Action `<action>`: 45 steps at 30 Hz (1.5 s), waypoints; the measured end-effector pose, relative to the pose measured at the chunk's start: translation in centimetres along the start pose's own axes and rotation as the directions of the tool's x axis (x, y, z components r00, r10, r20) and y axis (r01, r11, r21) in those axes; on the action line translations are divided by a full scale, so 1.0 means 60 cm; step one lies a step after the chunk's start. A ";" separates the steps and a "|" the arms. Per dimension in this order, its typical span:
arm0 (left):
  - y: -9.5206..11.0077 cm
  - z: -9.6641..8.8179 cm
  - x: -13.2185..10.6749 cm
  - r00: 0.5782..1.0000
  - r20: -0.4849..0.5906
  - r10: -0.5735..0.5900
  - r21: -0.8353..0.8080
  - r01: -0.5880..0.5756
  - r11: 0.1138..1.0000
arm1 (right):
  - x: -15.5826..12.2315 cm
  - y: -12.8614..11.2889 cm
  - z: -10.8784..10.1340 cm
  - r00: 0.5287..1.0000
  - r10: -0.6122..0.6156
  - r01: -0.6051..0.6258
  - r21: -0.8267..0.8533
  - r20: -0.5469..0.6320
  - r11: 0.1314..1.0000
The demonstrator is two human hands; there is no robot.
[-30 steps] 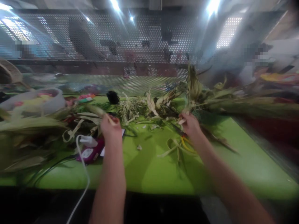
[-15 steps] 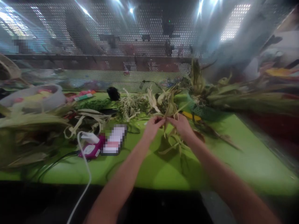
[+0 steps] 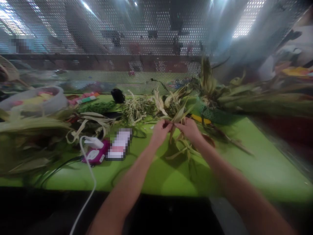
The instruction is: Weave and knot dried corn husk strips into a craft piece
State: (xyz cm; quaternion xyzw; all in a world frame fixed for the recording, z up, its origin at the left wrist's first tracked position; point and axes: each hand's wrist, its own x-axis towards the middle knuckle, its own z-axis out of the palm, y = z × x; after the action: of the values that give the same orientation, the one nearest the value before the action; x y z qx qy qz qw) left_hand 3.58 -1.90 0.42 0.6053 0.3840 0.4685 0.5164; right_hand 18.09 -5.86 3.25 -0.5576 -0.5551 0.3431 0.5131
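Above the green table (image 3: 156,176), my left hand (image 3: 160,131) and my right hand (image 3: 190,129) are close together, fingertips almost touching. Both are closed in a pinch on a bundle of pale green-tan corn husk strips (image 3: 180,114). Its leaf ends fan up and outward over the fingers, and loose ends hang below. Exactly where each fingertip grips is blurred. Under my right hand more husk strips (image 3: 179,153) spread toward the tabletop. Just behind my hands stand dry, pale husks (image 3: 159,102). A yellow-handled item (image 3: 201,118) lies beyond my right hand, its other end hidden.
Left of my arms lie a phone (image 3: 119,143) and a magenta box (image 3: 97,154) with a white cable (image 3: 94,182). A husk heap (image 3: 26,140) and a grey basin (image 3: 60,101) fill the far left. Long leaves stick out of a green basket (image 3: 215,116) at right.
The view has tilted slightly, so the table sits a little higher in the picture. The upper husk leaves lean more to the right. Both hands keep their pinch in nearly the same place.
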 end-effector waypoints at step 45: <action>0.040 -0.015 -0.007 0.982 -0.050 0.183 -0.319 -0.189 0.929 | 0.032 0.061 -0.017 0.975 0.061 -0.071 -0.038 -0.215 0.997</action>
State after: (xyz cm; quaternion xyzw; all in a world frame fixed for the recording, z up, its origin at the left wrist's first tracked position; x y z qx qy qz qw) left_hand 2.56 -2.49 2.74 0.5418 0.2482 0.5775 0.5581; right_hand 20.32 -3.69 0.37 -0.6211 -0.4854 0.2852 0.5452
